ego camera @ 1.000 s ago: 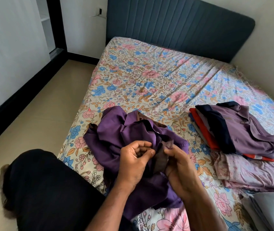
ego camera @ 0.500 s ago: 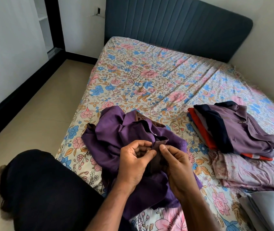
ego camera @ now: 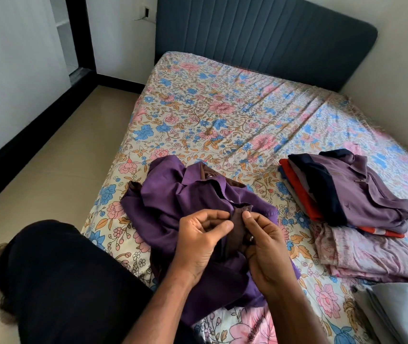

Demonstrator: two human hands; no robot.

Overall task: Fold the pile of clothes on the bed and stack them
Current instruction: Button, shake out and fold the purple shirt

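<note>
Both hands, left hand (ego camera: 199, 240) and right hand (ego camera: 263, 247), pinch the purple shirt's (ego camera: 173, 194) brown edge (ego camera: 238, 225), probably finding a seam to straighten.

Crumpled purple shirt (ego camera: 173, 194) on near edge of floral bed (ego camera: 222, 120). Left hand (ego camera: 198, 242) and right hand (ego camera: 265, 247) pinch its brown placket (ego camera: 239, 227) between them. Folded stack (ego camera: 347, 192) lies to the right, apart from shirt.

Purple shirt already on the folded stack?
No, the purple shirt lies crumpled beside the folded stack, both hands pinching its brown edge.
</note>
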